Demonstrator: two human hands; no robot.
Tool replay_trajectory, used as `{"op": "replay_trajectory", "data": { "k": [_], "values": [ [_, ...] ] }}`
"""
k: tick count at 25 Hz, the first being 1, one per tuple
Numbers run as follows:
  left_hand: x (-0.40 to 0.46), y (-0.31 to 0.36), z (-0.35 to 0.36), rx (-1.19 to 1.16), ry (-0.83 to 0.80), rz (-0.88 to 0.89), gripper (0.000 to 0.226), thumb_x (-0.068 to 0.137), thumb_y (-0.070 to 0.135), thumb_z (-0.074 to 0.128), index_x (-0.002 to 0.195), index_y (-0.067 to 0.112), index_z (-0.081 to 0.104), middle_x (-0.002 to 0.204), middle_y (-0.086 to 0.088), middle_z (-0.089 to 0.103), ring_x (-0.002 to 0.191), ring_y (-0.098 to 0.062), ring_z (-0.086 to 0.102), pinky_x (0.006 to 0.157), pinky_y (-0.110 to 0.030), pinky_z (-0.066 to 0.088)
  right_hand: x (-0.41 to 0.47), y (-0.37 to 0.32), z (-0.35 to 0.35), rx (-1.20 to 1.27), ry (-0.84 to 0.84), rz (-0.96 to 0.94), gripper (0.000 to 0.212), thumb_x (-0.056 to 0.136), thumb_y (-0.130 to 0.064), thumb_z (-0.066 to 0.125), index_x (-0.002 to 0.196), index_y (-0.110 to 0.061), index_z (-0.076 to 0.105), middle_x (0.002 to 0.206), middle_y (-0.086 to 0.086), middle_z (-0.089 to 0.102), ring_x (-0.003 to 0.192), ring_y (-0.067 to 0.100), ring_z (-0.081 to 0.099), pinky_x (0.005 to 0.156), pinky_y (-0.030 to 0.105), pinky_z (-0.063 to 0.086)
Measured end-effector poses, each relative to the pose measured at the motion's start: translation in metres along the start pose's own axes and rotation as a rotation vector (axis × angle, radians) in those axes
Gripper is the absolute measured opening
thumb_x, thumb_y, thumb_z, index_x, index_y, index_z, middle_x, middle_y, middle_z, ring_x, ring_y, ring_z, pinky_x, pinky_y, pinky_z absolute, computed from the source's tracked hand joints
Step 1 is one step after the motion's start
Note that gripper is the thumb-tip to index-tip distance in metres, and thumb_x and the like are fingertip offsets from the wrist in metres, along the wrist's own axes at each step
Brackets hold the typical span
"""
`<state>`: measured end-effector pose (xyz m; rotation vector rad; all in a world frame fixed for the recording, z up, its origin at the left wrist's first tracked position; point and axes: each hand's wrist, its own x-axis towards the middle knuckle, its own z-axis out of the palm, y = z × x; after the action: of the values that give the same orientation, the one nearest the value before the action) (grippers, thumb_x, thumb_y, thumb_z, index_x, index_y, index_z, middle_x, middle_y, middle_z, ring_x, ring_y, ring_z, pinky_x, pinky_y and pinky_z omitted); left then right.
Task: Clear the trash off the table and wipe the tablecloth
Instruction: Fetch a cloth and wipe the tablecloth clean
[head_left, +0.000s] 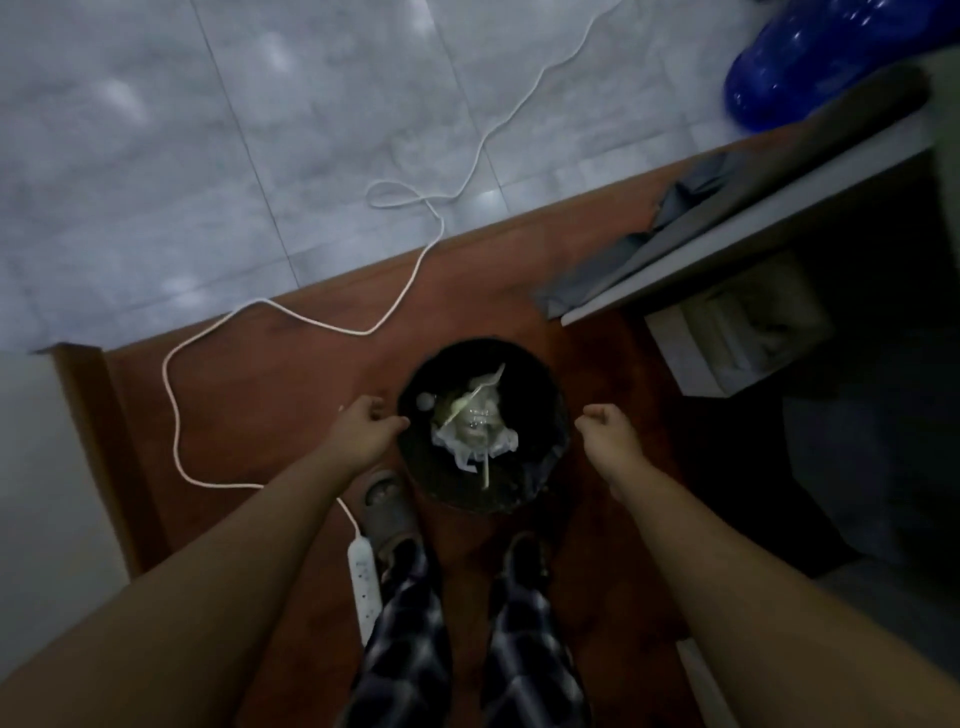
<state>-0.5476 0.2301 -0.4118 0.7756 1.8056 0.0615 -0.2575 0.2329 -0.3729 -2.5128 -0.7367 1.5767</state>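
A round black trash bin (519, 493) with a black liner stands on the reddish-brown floor in front of my feet. Inside it lies crumpled clear plastic and white trash (475, 423) with a thin stick. My left hand (366, 423) is at the bin's left rim, fingers curled, seemingly touching the liner edge. My right hand (608, 428) hovers just right of the rim, fingers curled into a loose fist. Whether either hand pinches the liner is unclear in the dim, blurred view. The table's edge (727, 244) shows at the upper right with a grey cloth (675, 208) hanging on it.
A white cable (176, 415) loops across the floor to a white power strip (363, 577) by my left foot. An open cardboard box (737, 332) sits under the table. A blue plastic object (810, 57) lies at the top right. Grey tiles cover the far floor.
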Motion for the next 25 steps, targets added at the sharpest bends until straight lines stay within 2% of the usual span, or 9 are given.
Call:
{"op": "replay_trajectory", "data": {
  "k": [5, 8, 10, 12, 14, 18, 20, 22, 25],
  "values": [
    [0.035, -0.018, 0.032, 0.0, -0.006, -0.084, 0.057, 0.087, 0.019, 0.067, 0.135, -0.003, 0.044, 0.133, -0.018, 0.053, 0.119, -0.03, 0.052, 0.093, -0.032, 0.04, 0.053, 0.014, 0.023, -0.059, -0.021, 0.021, 0.044, 0.097, -0.019, 0.048, 0.14, -0.012, 0.042, 0.141, 0.01, 0.047, 0.123, 0.028, 0.049, 0.087, 0.031, 0.038],
    [0.039, -0.027, 0.051, -0.044, -0.048, -0.1, 0.043, 0.091, 0.01, 0.061, 0.129, -0.006, 0.048, 0.119, -0.011, 0.055, 0.099, -0.021, 0.051, 0.073, -0.023, 0.045, 0.066, 0.024, 0.032, -0.043, -0.042, 0.063, 0.048, 0.098, -0.02, 0.047, 0.144, -0.012, 0.036, 0.144, 0.011, 0.044, 0.126, 0.03, 0.047, 0.086, 0.031, 0.037],
    [0.037, -0.03, 0.06, -0.119, -0.07, -0.094, 0.031, 0.094, 0.011, 0.058, 0.123, 0.002, 0.054, 0.111, -0.008, 0.057, 0.093, -0.018, 0.052, 0.063, -0.022, 0.045, 0.07, 0.033, 0.038, -0.036, -0.09, 0.081, 0.05, 0.098, -0.022, 0.048, 0.145, -0.011, 0.033, 0.142, 0.012, 0.045, 0.125, 0.03, 0.048, 0.086, 0.031, 0.037],
    [0.04, -0.034, 0.065, -0.162, -0.08, -0.095, 0.02, 0.095, 0.015, 0.057, 0.114, 0.01, 0.056, 0.105, -0.004, 0.061, 0.091, -0.019, 0.057, 0.065, -0.022, 0.045, 0.073, 0.04, 0.045, -0.017, -0.128, 0.088, 0.052, 0.097, -0.024, 0.05, 0.145, -0.014, 0.032, 0.141, 0.01, 0.046, 0.123, 0.03, 0.049, 0.086, 0.032, 0.039],
    [0.051, -0.041, 0.066, -0.193, -0.092, -0.106, 0.019, 0.092, 0.019, 0.061, 0.106, 0.005, 0.062, 0.107, -0.009, 0.067, 0.091, -0.025, 0.065, 0.064, -0.022, 0.052, 0.076, 0.042, 0.05, 0.044, -0.139, 0.106, 0.051, 0.096, -0.025, 0.051, 0.143, -0.016, 0.033, 0.137, 0.009, 0.049, 0.116, 0.029, 0.052, 0.084, 0.034, 0.041],
    [0.08, -0.076, 0.065, -0.16, -0.059, -0.11, 0.06, 0.062, 0.047, 0.072, 0.11, 0.012, 0.059, 0.109, -0.014, 0.067, 0.095, -0.031, 0.066, 0.086, -0.049, 0.056, 0.071, 0.036, 0.045, 0.188, -0.122, 0.164, 0.048, 0.097, -0.022, 0.049, 0.142, -0.02, 0.035, 0.127, 0.008, 0.052, 0.094, 0.021, 0.05, 0.087, 0.041, 0.044],
    [0.065, -0.063, 0.058, -0.131, -0.026, -0.086, 0.053, 0.064, 0.046, 0.071, 0.103, 0.016, 0.055, 0.105, -0.012, 0.065, 0.094, -0.03, 0.064, 0.085, -0.052, 0.055, 0.064, 0.029, 0.037, 0.211, -0.111, 0.154, 0.048, 0.098, -0.021, 0.048, 0.144, -0.02, 0.034, 0.135, 0.009, 0.049, 0.102, 0.025, 0.052, 0.088, 0.043, 0.044],
    [0.03, -0.032, 0.045, -0.076, 0.05, -0.034, 0.031, 0.075, 0.036, 0.071, 0.085, 0.02, 0.047, 0.091, -0.01, 0.06, 0.088, -0.029, 0.061, 0.08, -0.048, 0.053, 0.052, 0.022, 0.023, 0.247, -0.107, 0.13, 0.048, 0.099, -0.019, 0.047, 0.145, -0.018, 0.034, 0.14, 0.008, 0.047, 0.114, 0.027, 0.051, 0.083, 0.038, 0.039],
    [-0.006, -0.015, 0.03, -0.06, 0.134, 0.018, 0.039, 0.078, 0.036, 0.071, 0.069, 0.022, 0.036, 0.072, -0.007, 0.05, 0.076, -0.027, 0.056, 0.073, -0.051, 0.051, 0.028, 0.01, 0.006, 0.306, -0.095, 0.075, 0.045, 0.099, -0.017, 0.045, 0.143, -0.017, 0.036, 0.141, 0.006, 0.048, 0.113, 0.022, 0.052, 0.083, 0.035, 0.038]
  ]
}}
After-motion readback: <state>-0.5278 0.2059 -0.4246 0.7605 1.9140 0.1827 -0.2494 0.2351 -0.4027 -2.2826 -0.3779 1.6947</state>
